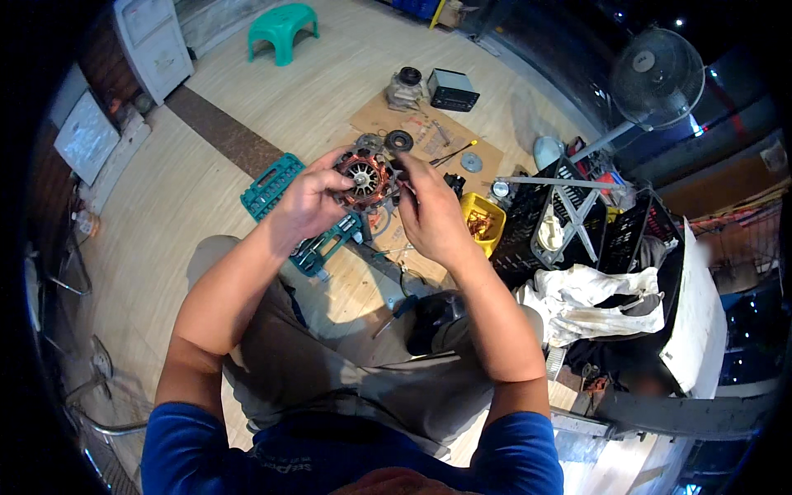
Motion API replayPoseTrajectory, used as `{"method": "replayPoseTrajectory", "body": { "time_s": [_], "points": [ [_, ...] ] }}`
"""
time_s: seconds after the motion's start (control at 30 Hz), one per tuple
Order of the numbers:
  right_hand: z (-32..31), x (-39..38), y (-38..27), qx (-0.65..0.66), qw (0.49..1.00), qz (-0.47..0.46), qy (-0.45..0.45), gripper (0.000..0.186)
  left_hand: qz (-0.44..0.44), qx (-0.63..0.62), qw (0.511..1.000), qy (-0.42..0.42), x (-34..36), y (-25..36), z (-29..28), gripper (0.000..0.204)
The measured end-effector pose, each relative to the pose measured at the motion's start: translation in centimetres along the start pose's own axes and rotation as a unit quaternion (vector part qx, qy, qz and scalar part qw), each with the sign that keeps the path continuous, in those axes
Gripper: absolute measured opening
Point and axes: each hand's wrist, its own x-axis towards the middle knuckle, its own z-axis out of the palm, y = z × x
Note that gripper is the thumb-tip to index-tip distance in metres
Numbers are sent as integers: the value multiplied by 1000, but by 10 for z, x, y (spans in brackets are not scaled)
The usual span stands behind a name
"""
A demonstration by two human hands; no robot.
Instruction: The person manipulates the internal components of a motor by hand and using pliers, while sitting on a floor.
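Observation:
My left hand (318, 194) grips the near-left side of a round metal motor part with copper windings (376, 186) and a finned silver centre, held up in front of me with my thumb near the middle. My right hand (431, 206) is closed at its right side, fingers on it or on small fittings there; the fingertips are partly hidden. Below it lie an open teal socket case (268, 173) and a cardboard sheet (495, 157) bearing a black ring part (399, 140), a flat grey disc (471, 162) and hand tools.
A yellow tub (490, 236) of copper-coloured bits stands right, beside black crates (619, 229), white cloths (590, 301) and a pedestal fan (656, 78). A green stool (282, 29), a car stereo-like box (452, 91) and a dirty metal housing (404, 92) stand farther back.

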Motion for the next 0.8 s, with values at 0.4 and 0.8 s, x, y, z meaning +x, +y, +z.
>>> {"method": "replayPoseTrajectory", "body": {
  "time_s": [0.4,0.8],
  "points": [
    [-2,-16,20,-157,985,-8,-65,18,19,-31,998,49,6,-8,-13,43],
    [-34,-16,34,-16,996,-20,-85,8,16,9,997,76,5,-10,-11,46]
  ]
}}
